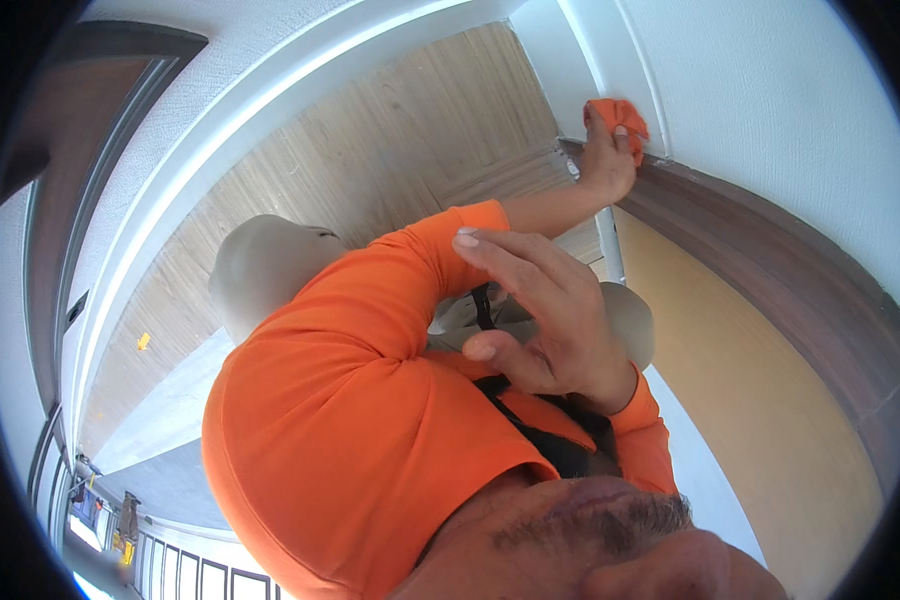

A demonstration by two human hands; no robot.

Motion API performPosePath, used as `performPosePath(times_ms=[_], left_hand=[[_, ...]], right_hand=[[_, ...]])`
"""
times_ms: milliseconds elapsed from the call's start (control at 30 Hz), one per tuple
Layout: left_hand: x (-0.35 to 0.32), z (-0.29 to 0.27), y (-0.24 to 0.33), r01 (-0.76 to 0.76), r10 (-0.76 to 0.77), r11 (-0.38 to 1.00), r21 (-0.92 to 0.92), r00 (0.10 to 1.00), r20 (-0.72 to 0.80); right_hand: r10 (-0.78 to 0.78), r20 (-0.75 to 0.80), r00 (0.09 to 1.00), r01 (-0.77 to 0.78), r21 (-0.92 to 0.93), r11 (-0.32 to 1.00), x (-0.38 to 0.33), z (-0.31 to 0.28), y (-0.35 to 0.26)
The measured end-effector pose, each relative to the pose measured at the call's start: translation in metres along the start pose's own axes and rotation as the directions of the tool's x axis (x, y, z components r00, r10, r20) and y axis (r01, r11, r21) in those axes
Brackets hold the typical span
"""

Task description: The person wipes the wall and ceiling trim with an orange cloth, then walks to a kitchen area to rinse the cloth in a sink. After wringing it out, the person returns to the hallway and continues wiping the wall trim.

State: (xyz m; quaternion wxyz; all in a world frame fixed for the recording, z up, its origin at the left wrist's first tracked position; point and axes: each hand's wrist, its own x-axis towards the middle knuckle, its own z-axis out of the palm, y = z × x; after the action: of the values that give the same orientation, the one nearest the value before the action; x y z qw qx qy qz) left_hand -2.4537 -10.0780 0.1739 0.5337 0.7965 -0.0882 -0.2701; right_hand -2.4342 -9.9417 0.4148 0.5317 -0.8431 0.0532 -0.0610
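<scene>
My left arm, in an orange sleeve, reaches across to the far right. Its hand (607, 172) is closed on a crumpled orange cloth (620, 118), which it presses against the white wall trim (660, 80) just above the end of a dark brown wooden band (760, 235). Part of the cloth is covered by the fingers. My right hand (560, 310) hovers in front of my chest, back of the hand showing, with fingers stretched and thumb apart. It holds nothing.
My bent knees (270, 270) in beige trousers are above the wood-look floor (370, 140). A tan panel (750, 370) runs below the brown band. At the left stands a dark-framed brown door (80, 130). A small yellow piece (143, 341) lies on the floor.
</scene>
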Motion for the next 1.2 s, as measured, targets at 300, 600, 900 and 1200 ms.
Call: performPosePath(times_ms=[300,600,900,1200], left_hand=[[0.055,-0.003,0.001,-0.179,0.152,0.953,-0.246,0.981,-0.123],[0.111,0.0,-0.035,0.09,-0.039,0.723,-0.685,0.995,0.09],[0.177,-0.025,-0.031,0.075,0.043,0.712,-0.698,0.988,0.15],[0.015,0.002,0.006,-0.163,0.215,0.863,-0.477,0.975,0.055]], right_hand=[[0.059,-0.042,0.997,-0.064,-0.117,0.991,-0.018,-0.008,-0.001],[0.102,-0.028,0.994,-0.105,-0.119,0.987,-0.037,-0.016,0.009],[0.143,-0.003,0.99,-0.142,-0.142,0.98,-0.051,-0.018,-0.003],[0.061,0.0,0.998,-0.061,-0.158,0.986,-0.035,-0.013,-0.001]])
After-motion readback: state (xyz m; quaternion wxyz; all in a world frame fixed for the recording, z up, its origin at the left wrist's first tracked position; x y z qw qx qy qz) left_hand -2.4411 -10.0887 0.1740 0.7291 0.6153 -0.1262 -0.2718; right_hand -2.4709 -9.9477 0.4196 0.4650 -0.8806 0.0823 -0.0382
